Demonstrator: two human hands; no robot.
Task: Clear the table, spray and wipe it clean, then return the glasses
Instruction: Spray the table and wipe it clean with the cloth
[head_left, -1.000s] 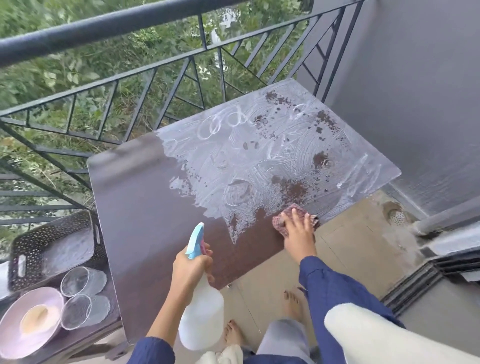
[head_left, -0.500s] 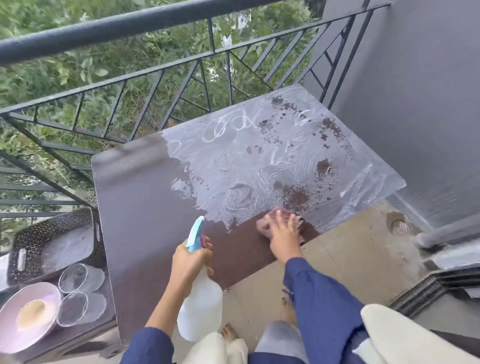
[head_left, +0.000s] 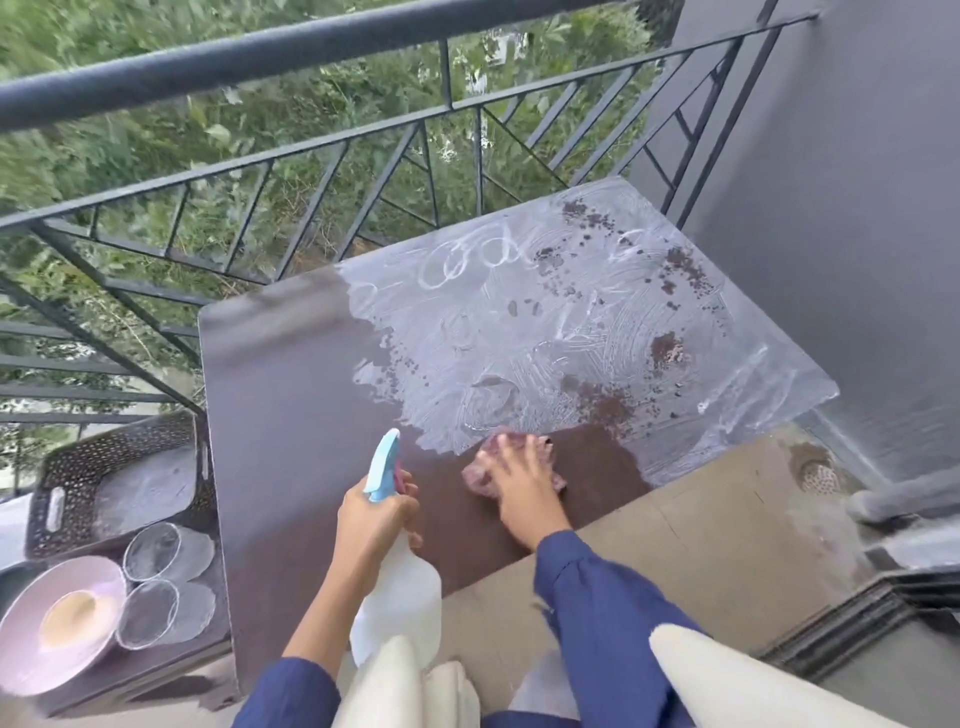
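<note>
A dark brown table (head_left: 291, 405) stands on a balcony, its far right half covered in white foamy smears. My right hand (head_left: 522, 488) presses a pinkish cloth (head_left: 480, 475) flat on the table near its front edge, at the border of the foam. My left hand (head_left: 371, 519) grips a white spray bottle (head_left: 397, 597) with a blue nozzle, held above the table's front edge. Two clear glasses (head_left: 153, 551) (head_left: 148, 613) stand on a lower surface to the left.
Beside the glasses sit a pink bowl (head_left: 31, 654) and a dark perforated basket (head_left: 119, 447). A black metal railing (head_left: 311, 156) runs behind the table, a grey wall (head_left: 831, 208) on the right. A floor drain (head_left: 818, 475) lies at the right.
My right hand has slid the cloth leftward along the table's front edge, leaving a clean brown strip. My left hand keeps holding the spray bottle in much the same place.
</note>
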